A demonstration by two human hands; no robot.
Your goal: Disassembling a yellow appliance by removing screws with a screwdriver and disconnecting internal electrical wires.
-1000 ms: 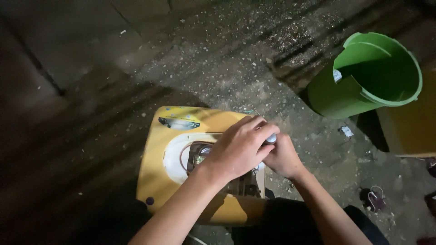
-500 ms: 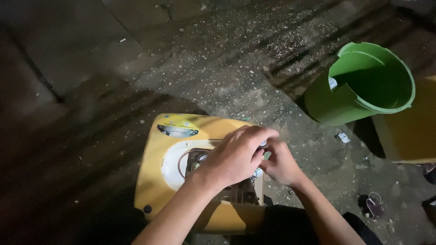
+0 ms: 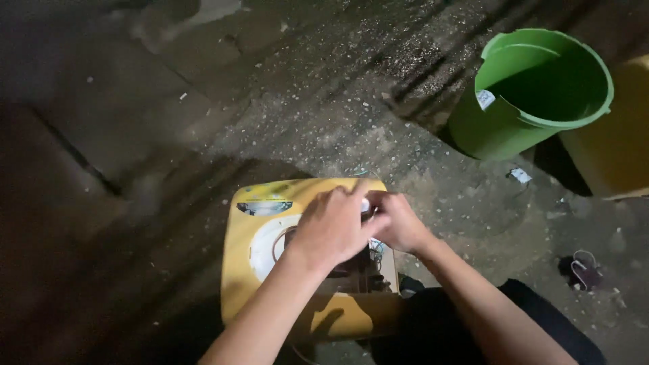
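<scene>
— Where is the flat yellow plastic housing with the white ring point(image 3: 270, 243)?

— On the gritty concrete ground point(image 3: 203, 122), well to the lower left of the green plastic bucket point(image 3: 534, 94). Its long axis runs from the person out toward the bucket's side of the yard, rounded end pointing away.

— And the hands?

— Left hand point(image 3: 331, 226) and right hand point(image 3: 399, 222) are pressed together over the housing, fingertips pinching a small whitish part point(image 3: 366, 203). What it is, I can't tell.

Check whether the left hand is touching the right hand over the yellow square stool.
Touching. The head view shows the left hand fingers overlapping the right hand around a small white piece, no gap between them, above the yellow square stool.
</scene>
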